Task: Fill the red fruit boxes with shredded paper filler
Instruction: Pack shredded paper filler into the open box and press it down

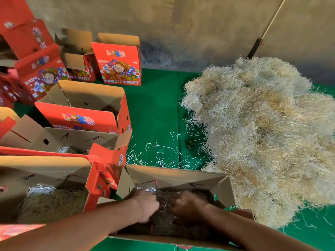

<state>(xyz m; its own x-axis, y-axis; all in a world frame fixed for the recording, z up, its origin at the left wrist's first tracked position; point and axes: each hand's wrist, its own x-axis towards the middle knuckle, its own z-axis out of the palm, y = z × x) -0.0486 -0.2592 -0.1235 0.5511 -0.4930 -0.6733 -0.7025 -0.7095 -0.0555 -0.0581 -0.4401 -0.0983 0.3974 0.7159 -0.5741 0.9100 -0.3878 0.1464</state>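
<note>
While both arms are reaching down into the open box (174, 180) nearest the person, the left hand (147, 205) and the right hand (186, 201) are working side by side on the filler (163, 225) lying dark in its shadowed bottom. Motion is blurring both hands, so I cannot tell for certain how either grip is set; the fingers seem to be bending into the strands, pressing and spreading them rather than lifting a bunch out. To my eye the step in hand is bedding down a load already dropped in, pushing it into the corners of this box.

Right of the box, touching its far right corner, the big heap of shredded paper (262, 134) is sitting on the green surface (155, 105), with loose strands (163, 151) trailing just beyond the box's far wall. Left of the box, a second box (45, 171) is already showing straw-coloured filler inside, and beyond that one a third box (79, 136) is showing only a small tuft. Further back, the open boxes (117, 64) by the wall are standing with flaps up, their insides hidden from here.

Judging by this, the next move is calling for a reach to the heap for another handful if the layer looks thin, or else shifting this box aside and pulling an unfilled one close
</note>
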